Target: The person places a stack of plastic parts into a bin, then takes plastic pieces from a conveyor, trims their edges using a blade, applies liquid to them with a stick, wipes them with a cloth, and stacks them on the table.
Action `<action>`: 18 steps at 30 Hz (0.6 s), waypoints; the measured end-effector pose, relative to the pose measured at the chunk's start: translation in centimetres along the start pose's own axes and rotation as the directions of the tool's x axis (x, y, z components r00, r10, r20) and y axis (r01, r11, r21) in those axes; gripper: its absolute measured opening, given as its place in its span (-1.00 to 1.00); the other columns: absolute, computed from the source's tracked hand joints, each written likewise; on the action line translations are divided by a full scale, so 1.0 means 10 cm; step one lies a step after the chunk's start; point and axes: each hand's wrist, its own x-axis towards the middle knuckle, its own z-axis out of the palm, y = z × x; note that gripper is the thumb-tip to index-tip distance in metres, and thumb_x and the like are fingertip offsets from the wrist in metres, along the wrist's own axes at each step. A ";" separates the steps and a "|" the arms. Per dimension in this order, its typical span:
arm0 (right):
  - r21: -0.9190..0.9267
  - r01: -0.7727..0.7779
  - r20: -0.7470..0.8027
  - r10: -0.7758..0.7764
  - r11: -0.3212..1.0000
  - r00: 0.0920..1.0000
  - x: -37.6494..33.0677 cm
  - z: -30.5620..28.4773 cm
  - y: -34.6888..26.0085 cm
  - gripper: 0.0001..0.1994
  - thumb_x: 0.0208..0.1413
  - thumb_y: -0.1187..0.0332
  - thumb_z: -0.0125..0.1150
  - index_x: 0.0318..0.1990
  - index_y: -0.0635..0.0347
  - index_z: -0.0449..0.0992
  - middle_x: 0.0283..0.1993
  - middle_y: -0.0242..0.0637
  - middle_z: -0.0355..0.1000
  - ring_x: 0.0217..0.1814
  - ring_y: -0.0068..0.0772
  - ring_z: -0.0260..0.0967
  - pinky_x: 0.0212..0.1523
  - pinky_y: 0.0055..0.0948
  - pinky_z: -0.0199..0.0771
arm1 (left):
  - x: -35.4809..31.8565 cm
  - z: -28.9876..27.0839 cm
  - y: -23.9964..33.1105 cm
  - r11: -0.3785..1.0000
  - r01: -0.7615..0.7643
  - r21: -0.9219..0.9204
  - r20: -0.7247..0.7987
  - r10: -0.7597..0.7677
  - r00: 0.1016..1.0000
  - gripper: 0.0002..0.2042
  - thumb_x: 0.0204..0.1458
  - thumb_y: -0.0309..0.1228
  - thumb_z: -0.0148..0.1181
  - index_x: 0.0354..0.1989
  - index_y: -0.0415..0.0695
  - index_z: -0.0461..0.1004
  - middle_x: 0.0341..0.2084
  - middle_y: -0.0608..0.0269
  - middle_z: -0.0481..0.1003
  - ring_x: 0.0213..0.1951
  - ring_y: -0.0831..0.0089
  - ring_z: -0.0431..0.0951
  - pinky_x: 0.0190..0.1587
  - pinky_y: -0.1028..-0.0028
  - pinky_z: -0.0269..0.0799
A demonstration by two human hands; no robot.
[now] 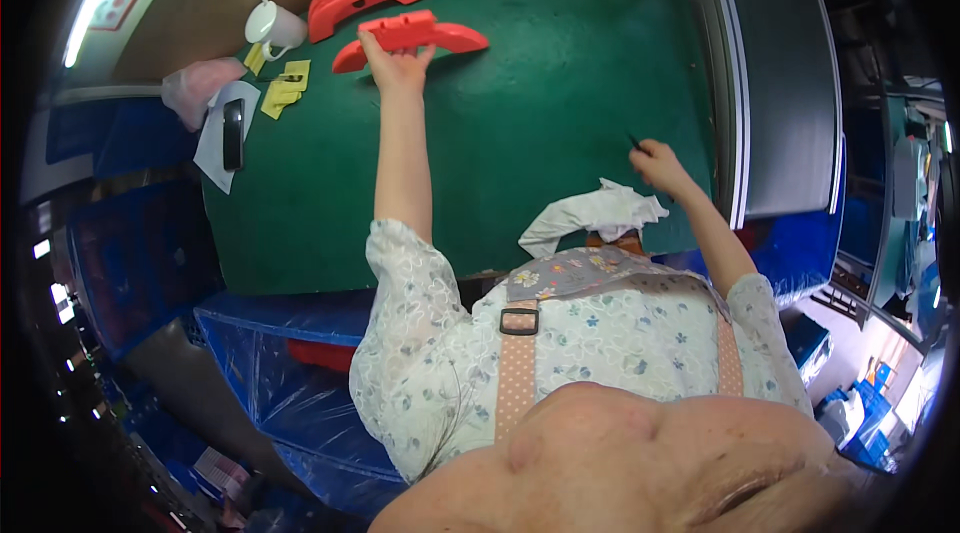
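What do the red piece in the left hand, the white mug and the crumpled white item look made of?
Red piece: probably moulded plastic, semi-gloss, from its even colour and smooth edges. White mug: glazed ceramic or plastic; its smooth sheen fits both. Crumpled white item: likely matte fabric, given its limp folds.

A red arched plastic piece (pixel 410 29), blocky on top, is held at the far side, left of centre. A slim dark tool (pixel 633 141), held at right, points far and left.
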 end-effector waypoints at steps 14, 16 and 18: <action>-0.103 0.045 -0.223 -0.067 0.994 0.972 -0.09 0.33 0.17 -0.69 -0.02 0.21 0.07 -0.22 0.28 0.43 -0.41 -0.07 0.41 -0.36 -0.20 0.40 -0.32 -0.35 0.36 | 1.48 -0.26 0.37 0.989 -0.135 -0.052 -0.089 0.130 0.988 -0.45 0.04 -0.01 -0.04 0.12 -0.08 0.13 0.05 0.12 0.18 0.12 0.15 0.19 0.17 -0.05 -0.08; -0.183 0.109 -0.293 -0.160 0.977 0.943 -0.11 0.32 0.19 -0.70 -0.03 0.23 0.08 -0.21 0.26 0.44 -0.36 -0.07 0.41 -0.32 -0.16 0.39 -0.29 -0.34 0.37 | 1.43 -0.26 0.30 0.991 -0.132 -0.001 -0.165 0.130 0.978 -0.45 0.02 0.00 -0.03 0.10 -0.09 0.14 0.03 0.13 0.20 0.09 0.14 0.21 0.15 -0.04 -0.05; -0.387 0.209 -0.356 -0.355 0.898 0.865 -0.09 0.24 0.20 -0.71 -0.04 0.31 0.07 -0.15 0.21 0.43 -0.25 -0.08 0.38 -0.22 -0.07 0.37 -0.23 -0.27 0.38 | 1.40 -0.30 0.22 0.991 -0.121 0.055 -0.236 0.130 0.963 -0.45 0.01 0.00 -0.01 0.08 -0.11 0.15 0.01 0.14 0.22 0.07 0.13 0.23 0.14 -0.02 -0.02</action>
